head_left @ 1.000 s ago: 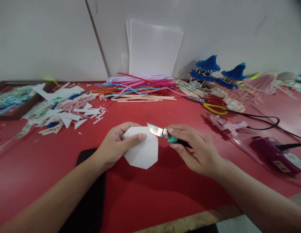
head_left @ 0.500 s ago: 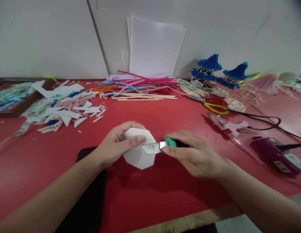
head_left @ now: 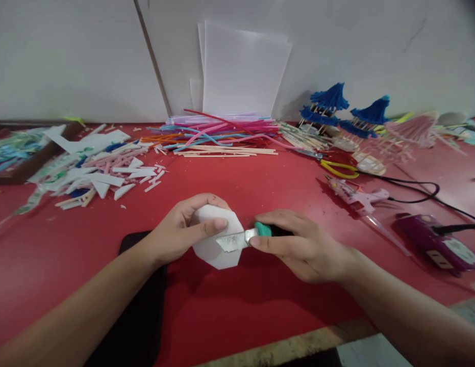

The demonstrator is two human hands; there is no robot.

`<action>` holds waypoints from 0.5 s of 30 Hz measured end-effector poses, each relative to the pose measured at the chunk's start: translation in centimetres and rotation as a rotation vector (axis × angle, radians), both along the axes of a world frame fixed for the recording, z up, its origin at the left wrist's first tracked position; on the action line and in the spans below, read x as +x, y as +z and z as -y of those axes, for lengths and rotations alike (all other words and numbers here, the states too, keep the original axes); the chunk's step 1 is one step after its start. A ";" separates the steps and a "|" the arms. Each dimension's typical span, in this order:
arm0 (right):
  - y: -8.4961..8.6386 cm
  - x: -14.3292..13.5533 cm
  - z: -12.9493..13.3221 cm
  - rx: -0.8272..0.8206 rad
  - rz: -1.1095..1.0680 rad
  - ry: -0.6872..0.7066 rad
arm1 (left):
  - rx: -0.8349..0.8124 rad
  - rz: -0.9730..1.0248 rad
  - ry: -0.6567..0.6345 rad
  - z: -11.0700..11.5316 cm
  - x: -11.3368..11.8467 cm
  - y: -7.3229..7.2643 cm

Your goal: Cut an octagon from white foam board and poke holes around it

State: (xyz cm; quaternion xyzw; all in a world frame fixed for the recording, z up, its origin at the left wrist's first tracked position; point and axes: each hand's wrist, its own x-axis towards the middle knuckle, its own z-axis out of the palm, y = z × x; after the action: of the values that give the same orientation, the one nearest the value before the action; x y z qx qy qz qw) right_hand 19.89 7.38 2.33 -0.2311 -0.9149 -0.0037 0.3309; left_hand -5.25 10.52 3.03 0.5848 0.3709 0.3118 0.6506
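Since a second ago the utility knife (head_left: 243,238), gripped in the right hand (head_left: 298,244), has dropped from the upper edge of the white foam octagon (head_left: 216,239) onto its face. The left hand (head_left: 179,232) pinches this flat, matte piece above the red worktop (head_left: 260,306), near its front edge; the steel blade lies across it.

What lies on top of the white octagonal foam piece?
The left hand's thumb and a teal-handled knife's blade, held by the right hand. The blade's edge contact is unclear.
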 end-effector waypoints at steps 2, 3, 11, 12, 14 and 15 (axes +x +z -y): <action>0.2 0.0 0.0 -0.007 0.001 0.010 | -0.005 0.007 -0.014 0.0 -0.1 0.0; 0.2 0.0 0.0 -0.015 -0.001 0.015 | -0.010 0.013 -0.015 0.0 -0.2 0.0; 0.1 0.4 0.0 -0.010 0.020 0.012 | 0.014 -0.002 -0.024 -0.2 -0.3 -0.1; 0.1 0.3 0.0 -0.001 0.022 0.014 | 0.013 -0.002 -0.035 -0.3 -0.2 -0.1; 0.1 0.2 0.1 0.017 0.028 0.010 | 0.013 0.002 -0.058 -0.3 -0.1 0.0; 0.1 0.2 0.1 0.023 0.031 0.008 | 0.014 0.003 -0.065 -0.2 -0.1 0.0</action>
State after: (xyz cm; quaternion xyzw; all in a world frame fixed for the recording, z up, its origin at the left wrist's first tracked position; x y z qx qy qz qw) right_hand 20.09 7.26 2.48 -0.2236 -0.9208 -0.0164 0.3191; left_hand -5.34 10.76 3.05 0.6006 0.3482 0.2939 0.6570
